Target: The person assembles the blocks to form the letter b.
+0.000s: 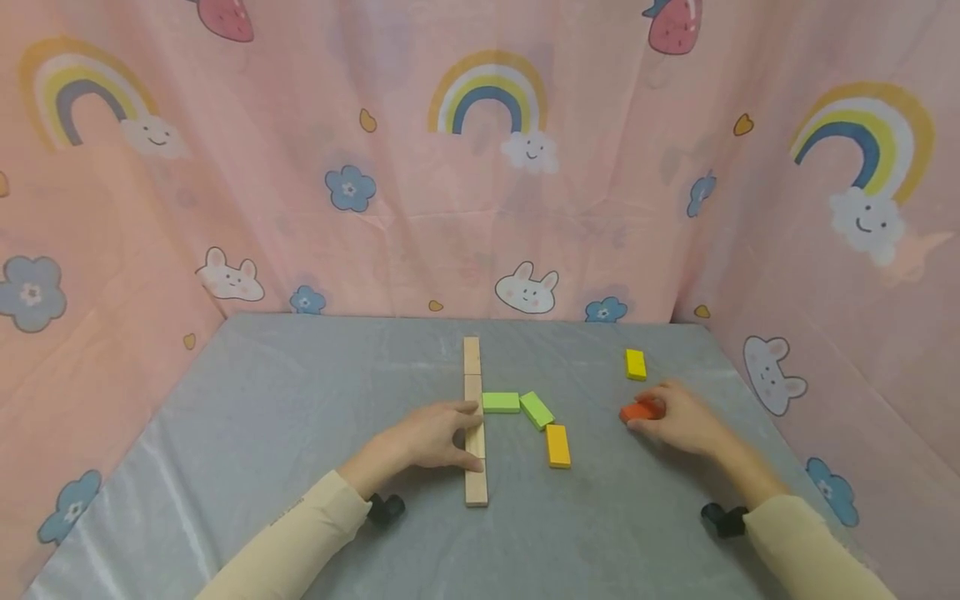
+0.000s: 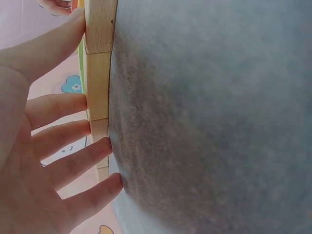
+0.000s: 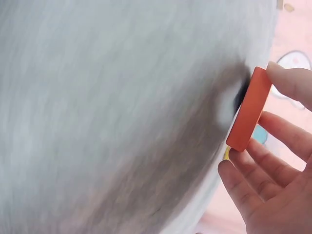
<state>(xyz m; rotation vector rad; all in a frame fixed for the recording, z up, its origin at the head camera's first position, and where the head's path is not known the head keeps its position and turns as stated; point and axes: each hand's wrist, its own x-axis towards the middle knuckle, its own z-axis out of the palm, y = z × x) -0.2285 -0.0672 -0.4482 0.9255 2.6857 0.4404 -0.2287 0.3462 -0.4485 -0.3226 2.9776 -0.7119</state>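
A straight row of plain wooden blocks (image 1: 472,358) runs front to back at the middle of the table. My left hand (image 1: 435,435) rests at its left side, thumb and straight fingers touching the wood. From the row's right side, a light green block (image 1: 501,403), a slanted green block (image 1: 537,410) and an amber block (image 1: 558,446) curve toward me. Over on the right, my right hand (image 1: 686,418) pinches an orange-red block (image 1: 637,412) between thumb and fingers. In the right wrist view that block (image 3: 249,109) is tilted, its long narrow side showing.
A yellow block (image 1: 635,364) lies behind the right hand. The grey cloth (image 1: 322,375) covers the table. Pink printed curtains (image 1: 420,250) close off the back and both sides. Dark wrist devices (image 1: 723,521) sit under both sleeves.
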